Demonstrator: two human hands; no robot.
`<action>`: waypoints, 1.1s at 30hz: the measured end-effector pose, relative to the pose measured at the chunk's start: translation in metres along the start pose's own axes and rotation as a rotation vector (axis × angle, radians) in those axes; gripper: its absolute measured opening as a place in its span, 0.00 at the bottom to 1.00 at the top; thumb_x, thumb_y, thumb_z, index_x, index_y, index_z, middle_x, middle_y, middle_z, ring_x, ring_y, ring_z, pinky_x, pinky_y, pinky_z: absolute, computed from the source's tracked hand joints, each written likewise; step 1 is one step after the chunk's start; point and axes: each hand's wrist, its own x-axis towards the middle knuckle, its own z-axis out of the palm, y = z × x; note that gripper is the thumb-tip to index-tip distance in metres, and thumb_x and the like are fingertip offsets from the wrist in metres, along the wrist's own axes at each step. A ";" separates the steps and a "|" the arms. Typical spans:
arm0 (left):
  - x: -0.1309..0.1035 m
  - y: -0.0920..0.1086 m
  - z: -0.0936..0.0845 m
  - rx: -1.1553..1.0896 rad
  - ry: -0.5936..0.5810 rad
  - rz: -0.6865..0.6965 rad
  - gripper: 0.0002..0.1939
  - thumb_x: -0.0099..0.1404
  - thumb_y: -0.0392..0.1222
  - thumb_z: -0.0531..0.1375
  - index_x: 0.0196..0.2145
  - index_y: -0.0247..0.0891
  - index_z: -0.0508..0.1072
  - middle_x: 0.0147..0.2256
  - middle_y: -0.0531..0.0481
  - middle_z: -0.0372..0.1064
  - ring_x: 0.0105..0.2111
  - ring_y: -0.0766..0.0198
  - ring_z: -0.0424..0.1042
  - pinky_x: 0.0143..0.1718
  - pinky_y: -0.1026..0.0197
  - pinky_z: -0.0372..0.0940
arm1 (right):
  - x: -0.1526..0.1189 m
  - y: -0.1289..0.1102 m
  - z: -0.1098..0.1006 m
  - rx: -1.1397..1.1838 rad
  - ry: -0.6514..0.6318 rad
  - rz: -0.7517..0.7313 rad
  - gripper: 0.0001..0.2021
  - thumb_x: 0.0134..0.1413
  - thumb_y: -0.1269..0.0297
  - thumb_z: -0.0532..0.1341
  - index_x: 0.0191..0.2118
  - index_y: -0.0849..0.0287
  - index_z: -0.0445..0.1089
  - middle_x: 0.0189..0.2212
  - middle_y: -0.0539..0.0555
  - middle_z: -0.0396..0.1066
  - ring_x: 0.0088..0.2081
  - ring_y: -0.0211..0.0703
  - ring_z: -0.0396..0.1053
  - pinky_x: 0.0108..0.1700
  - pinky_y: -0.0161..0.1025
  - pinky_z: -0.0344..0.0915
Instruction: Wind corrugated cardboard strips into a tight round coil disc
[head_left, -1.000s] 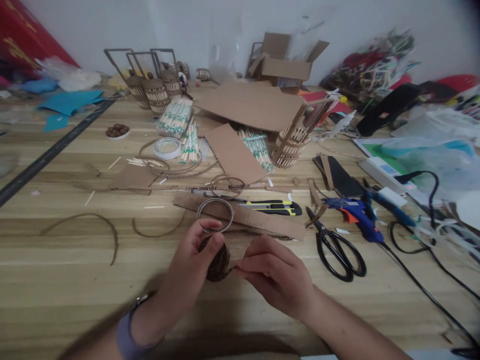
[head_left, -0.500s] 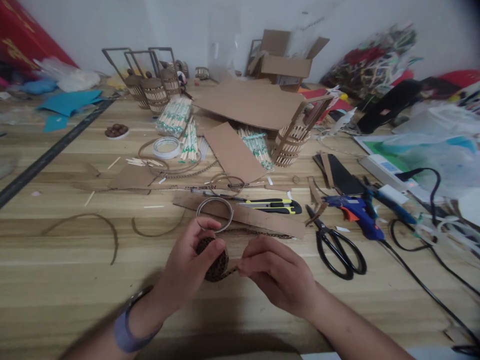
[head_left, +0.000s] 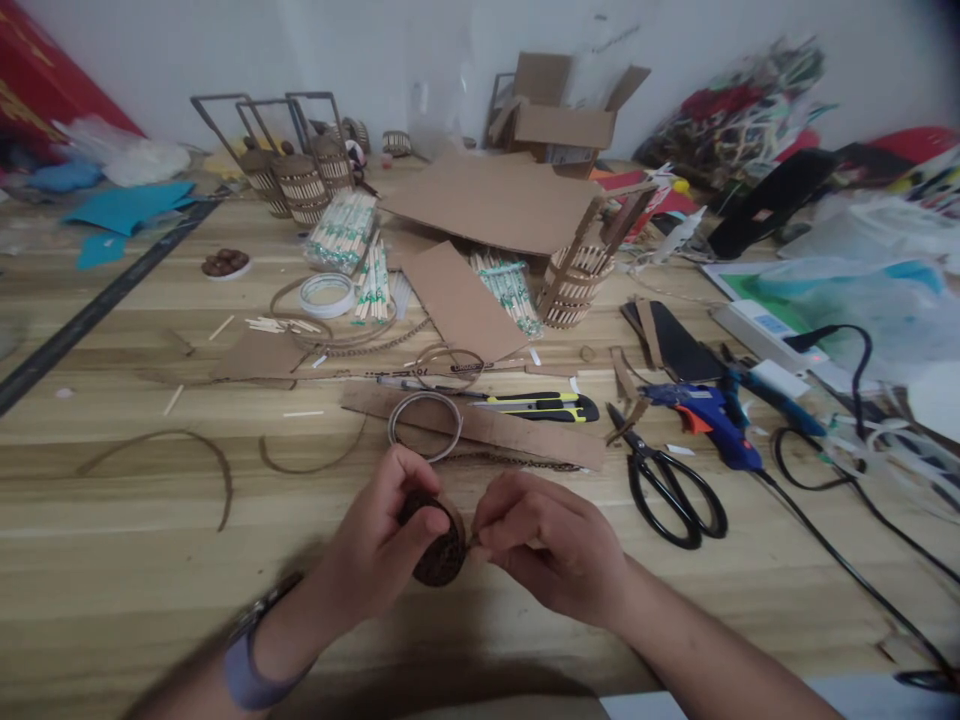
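Observation:
In my left hand (head_left: 394, 530) is a dark brown coil of rolled corrugated cardboard (head_left: 439, 555), its round face turned toward me and my thumb lying across it. My right hand (head_left: 551, 545) pinches the short loose end of the cardboard strip at the coil's right side. Just beyond my left fingertips a grey ring, like a tape roll (head_left: 425, 426), lies partly over a flat cardboard strip (head_left: 517, 435). A yellow and black utility knife (head_left: 544, 405) rests behind that strip. Black-handled scissors (head_left: 671, 490) lie right of my right hand.
A blue glue gun (head_left: 697, 415) with a trailing cable lies at the right. Farther back are a small stick-built bucket (head_left: 574, 285), packs of wooden sticks (head_left: 341, 232), a white tape roll (head_left: 327, 295) and a large cardboard sheet (head_left: 495, 205). Curved brown strips (head_left: 217, 460) lie left.
The coil has turned in my left hand, and its loose strip now looks shorter. My right hand has stayed close beside it. The whole view has shifted slightly.

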 end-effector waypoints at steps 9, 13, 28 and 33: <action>-0.010 0.000 -0.008 0.259 -0.019 0.079 0.10 0.69 0.49 0.58 0.39 0.40 0.69 0.30 0.48 0.70 0.28 0.59 0.68 0.31 0.57 0.63 | 0.004 -0.004 -0.003 0.018 -0.037 0.005 0.05 0.63 0.72 0.61 0.35 0.55 0.69 0.31 0.50 0.72 0.33 0.36 0.73 0.34 0.31 0.69; -0.010 0.005 -0.010 0.310 -0.027 0.107 0.07 0.64 0.46 0.63 0.37 0.42 0.73 0.32 0.45 0.72 0.29 0.57 0.69 0.31 0.56 0.64 | 0.004 -0.002 -0.002 0.053 -0.055 0.102 0.09 0.62 0.63 0.65 0.31 0.56 0.68 0.28 0.49 0.72 0.30 0.35 0.71 0.32 0.30 0.67; 0.003 0.015 0.005 -0.336 -0.140 -0.300 0.27 0.59 0.70 0.60 0.36 0.43 0.62 0.20 0.62 0.60 0.16 0.71 0.54 0.17 0.68 0.49 | 0.011 -0.001 -0.007 0.016 0.103 0.193 0.18 0.56 0.45 0.65 0.43 0.54 0.73 0.36 0.53 0.70 0.38 0.42 0.70 0.39 0.38 0.70; 0.005 0.022 0.013 -0.349 -0.145 -0.452 0.26 0.60 0.68 0.60 0.38 0.42 0.70 0.22 0.59 0.63 0.17 0.70 0.58 0.19 0.67 0.56 | 0.009 -0.003 0.000 -0.015 -0.035 0.085 0.10 0.62 0.57 0.64 0.46 0.54 0.74 0.42 0.56 0.70 0.46 0.42 0.71 0.46 0.39 0.71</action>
